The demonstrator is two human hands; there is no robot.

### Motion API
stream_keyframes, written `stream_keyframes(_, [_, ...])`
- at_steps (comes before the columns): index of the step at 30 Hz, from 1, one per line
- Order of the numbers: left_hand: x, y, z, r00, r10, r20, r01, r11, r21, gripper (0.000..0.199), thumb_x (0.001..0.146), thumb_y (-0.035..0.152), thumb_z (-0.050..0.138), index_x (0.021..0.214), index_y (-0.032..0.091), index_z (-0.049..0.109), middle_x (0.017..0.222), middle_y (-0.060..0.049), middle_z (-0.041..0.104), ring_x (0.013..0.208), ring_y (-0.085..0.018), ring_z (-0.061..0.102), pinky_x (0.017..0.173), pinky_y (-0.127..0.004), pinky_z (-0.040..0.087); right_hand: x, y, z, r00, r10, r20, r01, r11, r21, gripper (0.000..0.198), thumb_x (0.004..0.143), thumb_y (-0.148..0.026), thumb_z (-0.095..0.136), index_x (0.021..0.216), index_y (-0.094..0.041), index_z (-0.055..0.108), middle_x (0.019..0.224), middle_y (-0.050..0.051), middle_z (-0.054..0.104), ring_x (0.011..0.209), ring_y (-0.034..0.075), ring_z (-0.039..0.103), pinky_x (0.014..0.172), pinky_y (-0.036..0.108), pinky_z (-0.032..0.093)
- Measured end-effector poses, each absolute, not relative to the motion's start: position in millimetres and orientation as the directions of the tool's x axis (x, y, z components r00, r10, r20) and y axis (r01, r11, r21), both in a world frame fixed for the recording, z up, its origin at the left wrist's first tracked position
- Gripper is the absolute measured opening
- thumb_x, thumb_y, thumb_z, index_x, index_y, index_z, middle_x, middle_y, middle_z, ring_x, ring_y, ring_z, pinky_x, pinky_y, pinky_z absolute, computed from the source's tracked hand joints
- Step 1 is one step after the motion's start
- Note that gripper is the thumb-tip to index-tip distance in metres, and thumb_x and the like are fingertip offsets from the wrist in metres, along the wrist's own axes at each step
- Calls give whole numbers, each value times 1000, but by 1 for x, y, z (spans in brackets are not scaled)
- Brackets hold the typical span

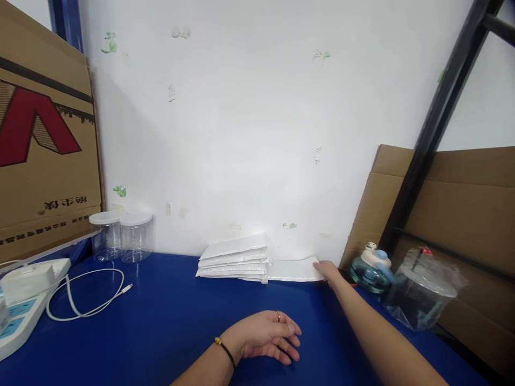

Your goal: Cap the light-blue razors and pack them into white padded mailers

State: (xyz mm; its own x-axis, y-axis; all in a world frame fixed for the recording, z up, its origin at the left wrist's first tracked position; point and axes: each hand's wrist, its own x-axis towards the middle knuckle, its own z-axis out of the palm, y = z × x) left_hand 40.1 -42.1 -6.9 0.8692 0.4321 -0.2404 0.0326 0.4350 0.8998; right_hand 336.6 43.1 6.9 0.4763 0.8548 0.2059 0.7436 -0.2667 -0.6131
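Against the wall lies a stack of white padded envelopes point(233, 260), piled a little unevenly. To its right is a single white padded envelope point(295, 269), flat on the blue surface, its left end meeting the stack. My right hand point(329, 272) reaches far forward and grips that envelope by its right end; part of the fingers is hidden. Nearer to me, my left hand point(273, 338) hovers over the blue surface, palm turned inward. Its fingers are loosely bent and apart, and nothing is in them.
Two clear lidded jars point(135, 238) stand at the back left, beside a big cardboard box point(48, 134). A white power strip point(30, 305) and cable point(86, 313) lie at left. On the right are a teal bottle point(368, 274), a plastic-wrapped cup point(420, 295) and a black post point(436, 118).
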Motion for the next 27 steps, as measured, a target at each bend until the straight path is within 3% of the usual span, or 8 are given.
stream_keyframes(3, [40,-42,-7,876,425,-228,25,432,902,39,65,42,74,91,15,62,86,-6,60,74,-17,64,69,-31,48,323,43,13,485,850,206,785,-320,-530,15,79,-21,58,86,-10,66,97,14,62,98,32,57,83,45,44])
stream_keyframes(6, [40,-42,-8,878,422,-226,23,434,901,40,64,43,75,91,15,61,86,-6,60,74,-17,64,68,-31,48,303,43,35,413,849,329,856,-239,-459,28,79,-20,52,103,-11,63,114,19,54,112,36,47,92,52,33])
stream_keyframes(11, [42,-41,-8,834,503,-224,-26,443,896,44,62,40,76,93,16,58,85,-5,61,74,-18,64,67,-31,48,235,44,83,-25,898,440,921,192,-339,42,79,-21,48,120,-30,55,121,1,54,107,18,51,93,31,39])
stream_keyframes(13, [41,-38,-6,789,576,-213,-88,449,889,43,63,35,76,96,16,56,85,-5,61,75,-18,64,67,-30,48,203,43,96,-362,806,468,875,467,-126,43,81,-26,49,123,-23,53,123,6,54,111,21,48,95,35,37])
stream_keyframes(15, [39,-35,-3,732,652,-200,-173,461,870,43,64,28,75,99,16,54,86,-5,62,77,-17,64,69,-29,47,176,44,102,-404,804,436,904,425,55,41,78,-28,55,117,-18,57,121,9,56,111,24,48,93,35,36])
stream_keyframes(17, [35,-31,1,678,712,-183,-275,476,835,41,65,25,73,101,17,53,89,-5,62,79,-17,64,72,-28,47,159,46,106,-377,821,429,922,375,93,24,79,-22,53,99,-15,65,102,12,65,100,24,55,87,34,38])
stream_keyframes(23, [23,-22,15,603,794,-80,-553,488,675,43,79,48,57,110,19,51,112,-10,59,100,-20,60,81,-29,47,150,34,132,-263,787,558,955,296,32,27,93,-25,33,104,-20,57,94,6,67,83,19,61,70,27,40])
stream_keyframes(27, [22,-22,21,462,886,46,-712,339,615,53,80,61,48,117,23,46,127,-11,49,118,-22,49,92,-35,44,166,-7,145,-177,753,634,910,370,-185,24,90,-35,40,92,-21,61,64,-1,63,58,15,57,56,23,40])
